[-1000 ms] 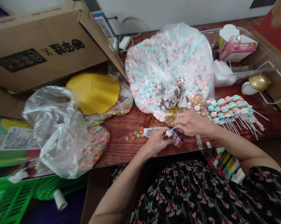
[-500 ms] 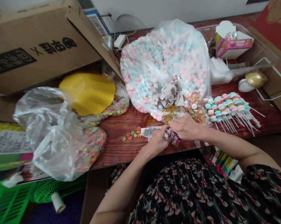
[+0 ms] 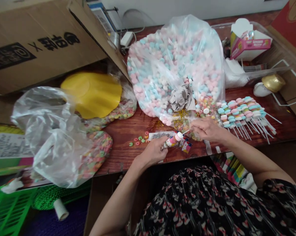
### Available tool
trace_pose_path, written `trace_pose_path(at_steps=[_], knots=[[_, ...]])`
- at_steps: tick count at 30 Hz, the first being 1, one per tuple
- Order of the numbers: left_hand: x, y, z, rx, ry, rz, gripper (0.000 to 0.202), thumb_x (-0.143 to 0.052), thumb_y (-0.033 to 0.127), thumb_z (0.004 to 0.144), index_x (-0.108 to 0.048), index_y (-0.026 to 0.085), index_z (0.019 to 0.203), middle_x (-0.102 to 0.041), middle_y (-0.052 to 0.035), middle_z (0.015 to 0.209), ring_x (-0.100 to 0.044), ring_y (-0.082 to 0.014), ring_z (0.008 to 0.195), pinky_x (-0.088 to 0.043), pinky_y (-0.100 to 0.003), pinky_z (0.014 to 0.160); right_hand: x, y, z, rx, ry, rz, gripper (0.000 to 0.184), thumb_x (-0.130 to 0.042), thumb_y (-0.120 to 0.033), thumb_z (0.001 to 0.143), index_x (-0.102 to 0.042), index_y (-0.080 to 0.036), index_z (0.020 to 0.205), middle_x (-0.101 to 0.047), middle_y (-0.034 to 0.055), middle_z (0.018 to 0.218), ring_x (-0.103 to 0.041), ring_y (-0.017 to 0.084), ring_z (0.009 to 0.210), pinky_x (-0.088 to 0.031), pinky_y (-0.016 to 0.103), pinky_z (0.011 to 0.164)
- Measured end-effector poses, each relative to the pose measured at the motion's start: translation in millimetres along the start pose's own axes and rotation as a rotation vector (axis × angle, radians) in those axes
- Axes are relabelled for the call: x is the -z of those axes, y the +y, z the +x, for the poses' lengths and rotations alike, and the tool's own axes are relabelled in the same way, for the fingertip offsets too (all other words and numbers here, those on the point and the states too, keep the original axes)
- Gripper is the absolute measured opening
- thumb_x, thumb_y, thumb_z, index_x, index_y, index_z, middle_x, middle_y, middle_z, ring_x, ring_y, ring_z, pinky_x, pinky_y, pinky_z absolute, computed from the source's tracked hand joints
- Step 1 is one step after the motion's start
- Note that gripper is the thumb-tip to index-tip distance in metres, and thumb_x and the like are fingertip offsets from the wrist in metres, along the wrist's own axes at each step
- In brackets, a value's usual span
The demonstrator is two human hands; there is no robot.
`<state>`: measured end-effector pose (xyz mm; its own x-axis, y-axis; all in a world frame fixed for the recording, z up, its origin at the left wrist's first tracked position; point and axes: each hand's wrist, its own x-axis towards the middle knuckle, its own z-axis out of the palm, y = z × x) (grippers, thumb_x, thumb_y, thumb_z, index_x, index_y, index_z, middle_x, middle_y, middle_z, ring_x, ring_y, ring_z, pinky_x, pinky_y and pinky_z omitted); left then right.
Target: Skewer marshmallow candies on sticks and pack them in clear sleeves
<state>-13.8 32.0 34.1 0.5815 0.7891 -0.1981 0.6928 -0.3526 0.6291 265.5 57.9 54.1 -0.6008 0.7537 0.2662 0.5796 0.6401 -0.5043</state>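
My left hand (image 3: 154,151) is wrapped round a marshmallow skewer (image 3: 178,136), its pink and white end pointing up to the right. A white stick (image 3: 186,132) juts from that end, and the fingers of my right hand (image 3: 205,129) are closed at its tip. Under the skewer lie a white packet with silvery print (image 3: 160,134) and a colourful dotted wrapper (image 3: 186,146). Several small ring candies (image 3: 139,140) are scattered to the left of my left hand. Finished-looking marshmallow skewers (image 3: 243,109) lie piled to the right of my right hand.
A big clear bag of pastel marshmallows (image 3: 172,62) fills the table's back, with crumpled grey paper (image 3: 181,97) at its front. Left are a cardboard box (image 3: 51,36), a yellow sheet (image 3: 93,95) and a plastic bag (image 3: 61,141). A clear bin (image 3: 280,62) stands back right.
My hands, close together before, are now apart. My right hand has moved right with the stick's end, and the marshmallow skewer now shows clearly in my left hand.
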Motion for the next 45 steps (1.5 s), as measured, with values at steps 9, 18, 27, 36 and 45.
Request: trace_pose_path(at_steps=[9,18,27,36,45], knots=[[0.2,8.0,-0.7,0.094,-0.191,-0.665,0.029,-0.072,0.031,0.069,-0.063,0.015,0.092,-0.055,0.0032,0.074,-0.046,-0.0110,0.067,-0.039,-0.021,0.063,3.5,-8.7,3.8,0.174,0.019,0.070,0.024,-0.038,-0.016,0.094,-0.058,-0.017,0.082,-0.060,0.0000,0.069,-0.049,0.011,0.065,-0.034,0.023,0.066],[-16.3,10.8,7.0,0.075,-0.167,-0.808,0.031,-0.076,0.034,0.069,-0.062,0.014,0.088,-0.056,0.0030,0.073,-0.046,-0.0105,0.067,-0.041,-0.022,0.066,-14.5,-14.5,-1.5,0.181,-0.028,0.055,0.023,-0.040,-0.019,0.095,-0.055,-0.018,0.078,-0.055,-0.0015,0.063,-0.045,0.010,0.059,-0.028,0.024,0.060],[-13.8,11.0,3.8,-0.005,0.080,-0.369,0.027,-0.070,0.040,0.078,-0.064,0.014,0.085,-0.058,0.0013,0.070,-0.047,-0.0120,0.064,-0.038,-0.022,0.062,-3.5,-30.6,-10.1,-0.017,-0.097,-0.093,0.022,-0.043,-0.017,0.092,-0.055,-0.017,0.075,-0.051,-0.0019,0.058,-0.038,0.010,0.054,-0.020,0.027,0.057],[-21.7,33.7,7.8,0.059,0.020,-0.620,0.037,-0.077,0.038,0.070,-0.068,0.016,0.098,-0.066,-0.0010,0.079,-0.058,-0.0142,0.069,-0.044,-0.023,0.066,-18.7,-38.1,9.6,0.053,-0.232,-0.085,0.022,-0.041,-0.017,0.091,-0.059,-0.015,0.078,-0.059,0.0023,0.066,-0.039,0.011,0.057,-0.020,0.027,0.057],[-18.4,30.2,5.8,0.321,0.254,-1.209,0.029,-0.079,0.039,0.068,-0.070,0.013,0.076,-0.049,0.0037,0.050,-0.035,-0.0034,0.039,-0.024,-0.015,0.035,-16.4,-32.9,38.5,0.289,-0.136,-0.235,0.015,-0.044,-0.015,0.087,-0.058,-0.016,0.080,-0.058,0.0031,0.067,-0.041,0.013,0.058,-0.024,0.029,0.057]])
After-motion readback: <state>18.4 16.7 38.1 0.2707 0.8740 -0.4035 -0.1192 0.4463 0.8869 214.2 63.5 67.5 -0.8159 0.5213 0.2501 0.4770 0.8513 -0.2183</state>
